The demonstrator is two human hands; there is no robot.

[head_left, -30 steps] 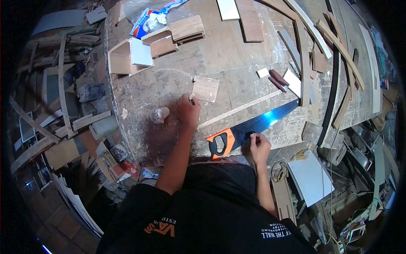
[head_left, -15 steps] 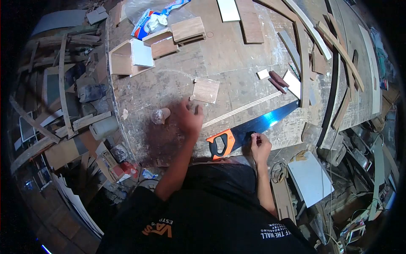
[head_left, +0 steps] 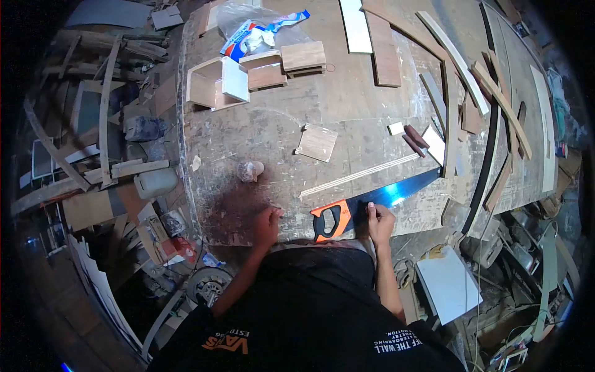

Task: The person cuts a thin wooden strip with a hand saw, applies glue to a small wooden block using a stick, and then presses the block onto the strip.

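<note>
At the near edge of the bench (head_left: 347,93), best to hold the saw (head_left: 378,197) flat under the curled right hand (head_left: 379,221), fingertips on the blade beside the handle, pinch unclear, with the loose, empty left hand (head_left: 268,224) braced alongside.

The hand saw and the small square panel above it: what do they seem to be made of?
Hand saw: the blade looks like bare polished steel, since it shines blue and mirror-like; the orange and black handle is probably moulded plastic. Square panel: apparently thin plywood or veneered board, matt, with pale brown grain lines.
</note>
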